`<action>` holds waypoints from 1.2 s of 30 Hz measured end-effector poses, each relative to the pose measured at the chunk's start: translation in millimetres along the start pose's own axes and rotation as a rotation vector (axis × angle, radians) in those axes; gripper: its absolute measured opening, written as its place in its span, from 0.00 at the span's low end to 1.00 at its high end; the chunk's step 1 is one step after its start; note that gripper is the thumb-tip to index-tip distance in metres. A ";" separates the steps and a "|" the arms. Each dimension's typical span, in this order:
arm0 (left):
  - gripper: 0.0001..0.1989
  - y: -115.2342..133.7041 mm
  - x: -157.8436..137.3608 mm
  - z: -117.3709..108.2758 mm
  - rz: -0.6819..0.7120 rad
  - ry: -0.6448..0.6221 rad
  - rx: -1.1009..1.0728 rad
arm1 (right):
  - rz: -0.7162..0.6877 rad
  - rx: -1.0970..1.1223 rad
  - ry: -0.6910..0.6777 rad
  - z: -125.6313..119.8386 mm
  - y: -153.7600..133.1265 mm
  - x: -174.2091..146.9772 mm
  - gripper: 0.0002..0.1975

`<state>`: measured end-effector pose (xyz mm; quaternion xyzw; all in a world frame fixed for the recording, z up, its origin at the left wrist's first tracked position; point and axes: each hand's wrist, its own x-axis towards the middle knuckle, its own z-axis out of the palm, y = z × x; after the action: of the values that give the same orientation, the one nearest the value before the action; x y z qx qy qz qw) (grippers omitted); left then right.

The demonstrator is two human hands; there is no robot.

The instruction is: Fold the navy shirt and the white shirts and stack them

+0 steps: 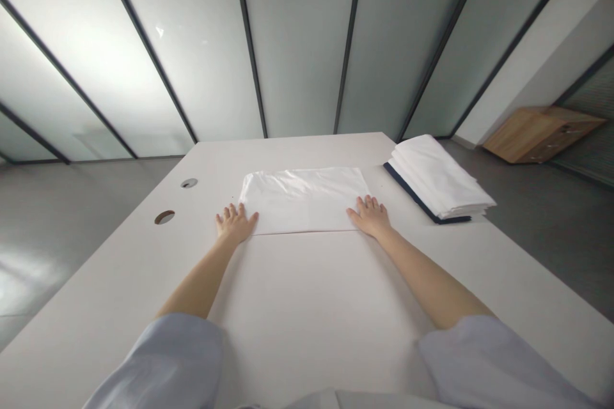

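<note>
A flat white rectangular sheet (307, 201), glossy like a plastic bag along its far part, lies on the white table in front of me. My left hand (235, 223) rests at its near left corner, fingers spread and palm down. At the near right corner lies my right hand (371, 216), likewise flat with its fingers apart, touching the sheet's edge. Neither hand grips anything. Whether something is inside the sheet I cannot tell.
On the right side of the white table (307, 307) sits a stack of folded white cloths (439, 176) over a dark blue piece (412, 195). Two round cable holes (165, 217) are at the left. A wooden cabinet (537, 134) stands beyond, and frosted glass panels (297, 45) line the back.
</note>
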<state>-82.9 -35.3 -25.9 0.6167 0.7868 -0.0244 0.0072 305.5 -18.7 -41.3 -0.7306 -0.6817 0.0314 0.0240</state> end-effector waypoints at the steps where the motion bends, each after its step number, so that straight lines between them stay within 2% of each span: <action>1: 0.40 -3.2 -3.0 -2.1 0.016 -0.006 0.017 | -0.017 -0.016 0.003 -2.4 2.2 -5.8 0.36; 6: 0.34 -8.9 -8.6 -28.4 0.131 -0.059 0.119 | -0.085 -0.070 -0.043 -23.8 6.7 -17.2 0.26; 8: 0.32 4.7 -5.4 -39.3 0.190 0.012 0.102 | -0.143 -0.033 -0.003 -32.0 -1.1 -9.1 0.22; 10: 0.33 29.3 0.2 -43.9 0.257 0.100 0.032 | -0.253 0.039 0.090 -35.6 -16.0 4.4 0.21; 13: 0.36 73.1 11.1 -35.7 0.379 0.096 -0.061 | -0.388 0.118 0.171 -29.3 -45.1 24.3 0.23; 15: 0.36 94.8 18.8 -22.7 0.450 0.029 -0.090 | -0.388 0.119 0.139 -19.6 -61.6 31.3 0.25; 18: 0.35 106.3 26.1 -2.3 0.506 -0.010 -0.096 | -0.356 0.088 0.038 -5.3 -73.7 30.2 0.28; 21: 0.34 100.4 22.6 8.2 0.521 -0.010 -0.075 | -0.356 0.056 -0.003 0.0 -73.8 19.5 0.28; 23: 0.34 94.9 14.1 6.7 0.526 -0.013 -0.054 | -0.371 0.039 -0.003 -3.0 -72.8 10.0 0.28; 29: 0.31 98.7 -8.3 -20.6 0.479 -0.084 -0.044 | -0.386 -0.011 -0.056 -30.0 -87.6 -2.3 0.18; 32: 0.29 115.2 -0.5 -24.3 0.441 0.017 -0.154 | -0.405 0.056 0.058 -36.0 -105.1 12.2 0.17; 34: 0.28 129.0 9.7 -19.6 0.432 0.081 -0.198 | -0.393 0.096 0.149 -31.6 -117.0 25.8 0.20; 36: 0.27 141.5 19.2 -11.9 0.402 0.087 -0.209 | -0.334 0.104 0.163 -21.7 -126.4 37.5 0.21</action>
<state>50.1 17.6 -19.0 0.7575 0.6458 0.0858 0.0416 184.0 27.7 -10.3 -0.6051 -0.7868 0.0028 0.1219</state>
